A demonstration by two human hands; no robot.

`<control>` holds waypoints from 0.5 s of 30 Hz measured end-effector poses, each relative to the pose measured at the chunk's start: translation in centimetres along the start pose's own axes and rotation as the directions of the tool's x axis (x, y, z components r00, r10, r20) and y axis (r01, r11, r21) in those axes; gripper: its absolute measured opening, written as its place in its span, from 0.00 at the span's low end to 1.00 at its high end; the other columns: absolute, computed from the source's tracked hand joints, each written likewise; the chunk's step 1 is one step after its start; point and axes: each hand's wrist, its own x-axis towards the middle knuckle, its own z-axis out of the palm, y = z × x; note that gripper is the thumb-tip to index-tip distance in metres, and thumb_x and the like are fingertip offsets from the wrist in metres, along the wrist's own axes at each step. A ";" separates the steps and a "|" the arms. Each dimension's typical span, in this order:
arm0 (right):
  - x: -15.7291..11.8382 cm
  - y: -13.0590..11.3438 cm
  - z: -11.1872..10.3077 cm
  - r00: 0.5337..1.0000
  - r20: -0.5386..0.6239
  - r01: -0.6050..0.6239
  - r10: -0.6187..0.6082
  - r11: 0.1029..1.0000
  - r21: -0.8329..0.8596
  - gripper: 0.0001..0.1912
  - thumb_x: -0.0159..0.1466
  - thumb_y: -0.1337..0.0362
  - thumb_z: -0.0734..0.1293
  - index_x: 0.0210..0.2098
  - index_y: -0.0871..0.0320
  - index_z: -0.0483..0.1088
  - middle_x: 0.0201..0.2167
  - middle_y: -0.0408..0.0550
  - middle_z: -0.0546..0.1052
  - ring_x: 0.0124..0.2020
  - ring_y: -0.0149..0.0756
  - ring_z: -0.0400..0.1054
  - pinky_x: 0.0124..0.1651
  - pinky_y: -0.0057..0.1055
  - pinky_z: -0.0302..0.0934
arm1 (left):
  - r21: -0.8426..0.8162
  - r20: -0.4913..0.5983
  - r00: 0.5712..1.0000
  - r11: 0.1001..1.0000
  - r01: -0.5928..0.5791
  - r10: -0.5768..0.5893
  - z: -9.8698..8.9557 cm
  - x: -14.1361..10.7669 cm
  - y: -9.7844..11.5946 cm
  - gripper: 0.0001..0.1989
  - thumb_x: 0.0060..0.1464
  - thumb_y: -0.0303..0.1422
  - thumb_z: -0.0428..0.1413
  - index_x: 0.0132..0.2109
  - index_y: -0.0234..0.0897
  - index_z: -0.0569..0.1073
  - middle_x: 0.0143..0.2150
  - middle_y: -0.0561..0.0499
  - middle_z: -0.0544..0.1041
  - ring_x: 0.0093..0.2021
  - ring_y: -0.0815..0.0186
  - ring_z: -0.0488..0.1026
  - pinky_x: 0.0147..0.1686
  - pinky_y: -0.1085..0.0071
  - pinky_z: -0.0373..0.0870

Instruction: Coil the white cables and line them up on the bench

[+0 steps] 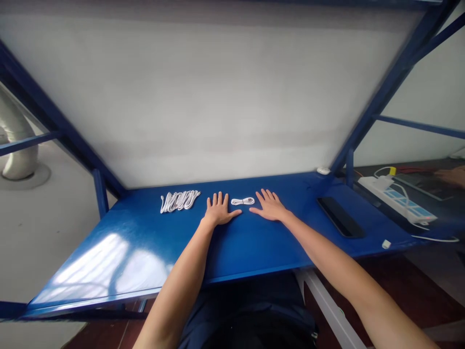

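Note:
My left hand (219, 211) lies flat on the blue tabletop (250, 247), fingers spread and thumb pointing right. Flat on the same surface, my right hand (269, 205) has its fingers apart and holds nothing. Between the two hands sits one white cable (242, 201), coiled and bound at its middle, with neither hand visibly touching it. To the left of my left hand, several coiled white cables (179, 200) lie side by side in a row.
Right of my right hand are a black phone (339, 216) and a small white block (386, 244). Farther right lies a white power strip (397, 198) with plugs and cords, near another person's hand (452, 176). Blue frame bars (385, 82) flank the white back panel (232, 97).

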 end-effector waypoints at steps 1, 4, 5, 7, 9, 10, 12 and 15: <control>0.0 0.0 0.0 1.000 0.001 0.000 0.000 1.000 -0.002 0.56 0.53 0.27 0.42 0.69 0.58 0.35 0.70 0.51 0.35 0.69 0.49 0.25 0.66 0.47 0.27 | 0.001 -0.001 1.000 1.000 -0.001 0.001 0.0 0.0 0.0 0.55 0.45 0.69 0.31 0.69 0.33 0.42 0.70 0.39 0.37 0.69 0.46 0.31 0.62 0.46 0.33; 0.0 0.1 0.1 1.000 -0.006 0.004 -0.004 1.000 -0.008 0.56 0.53 0.28 0.42 0.69 0.58 0.36 0.70 0.52 0.35 0.69 0.50 0.26 0.66 0.47 0.27 | -0.008 -0.007 1.000 1.000 -0.003 0.003 0.1 0.1 0.0 0.55 0.44 0.69 0.31 0.69 0.33 0.42 0.70 0.38 0.37 0.69 0.46 0.32 0.62 0.46 0.33; 0.0 0.1 0.2 1.000 -0.018 0.006 -0.006 1.000 -0.010 0.55 0.53 0.28 0.42 0.69 0.59 0.37 0.70 0.52 0.36 0.69 0.49 0.26 0.66 0.47 0.28 | -0.011 -0.010 1.000 1.000 -0.003 0.003 0.1 0.1 -0.1 0.55 0.44 0.69 0.31 0.69 0.33 0.43 0.70 0.38 0.37 0.69 0.46 0.32 0.62 0.46 0.33; -0.1 0.1 0.4 0.999 -0.051 0.008 -0.008 1.000 -0.008 0.55 0.54 0.28 0.41 0.69 0.59 0.38 0.70 0.52 0.37 0.69 0.49 0.27 0.66 0.46 0.27 | -0.013 -0.015 1.000 1.000 -0.003 0.003 0.2 0.1 -0.1 0.55 0.45 0.68 0.31 0.69 0.33 0.43 0.70 0.38 0.38 0.69 0.46 0.32 0.62 0.46 0.33; -0.1 0.1 0.5 0.997 -0.075 0.004 -0.004 1.000 0.002 0.54 0.54 0.29 0.42 0.69 0.58 0.38 0.70 0.51 0.37 0.69 0.48 0.28 0.66 0.45 0.27 | -0.009 -0.021 1.000 1.000 -0.005 0.005 0.3 0.1 -0.1 0.55 0.45 0.68 0.30 0.69 0.33 0.43 0.70 0.38 0.38 0.69 0.46 0.32 0.62 0.46 0.33; -0.1 0.2 0.6 0.997 -0.078 0.002 -0.001 1.000 0.009 0.54 0.55 0.29 0.42 0.69 0.58 0.39 0.70 0.51 0.38 0.69 0.47 0.28 0.66 0.44 0.27 | -0.007 -0.023 1.000 1.000 -0.006 0.006 0.3 0.1 -0.1 0.55 0.45 0.68 0.30 0.69 0.33 0.43 0.70 0.38 0.38 0.69 0.46 0.32 0.62 0.46 0.33; -0.2 0.2 0.6 0.997 -0.077 0.002 -0.001 1.000 0.023 0.53 0.55 0.29 0.42 0.69 0.58 0.39 0.70 0.51 0.38 0.69 0.47 0.28 0.66 0.45 0.28 | -0.005 -0.025 1.000 1.000 -0.006 0.006 0.3 0.1 -0.1 0.54 0.46 0.68 0.30 0.69 0.34 0.43 0.70 0.39 0.38 0.69 0.46 0.32 0.62 0.47 0.33; -0.2 0.2 0.6 0.997 -0.076 0.010 -0.007 0.999 0.036 0.53 0.55 0.29 0.43 0.69 0.57 0.39 0.70 0.51 0.38 0.69 0.47 0.28 0.66 0.44 0.28 | -0.009 -0.025 1.000 1.000 -0.003 0.002 0.3 0.1 -0.1 0.54 0.46 0.68 0.31 0.69 0.33 0.43 0.70 0.39 0.38 0.69 0.46 0.32 0.62 0.47 0.33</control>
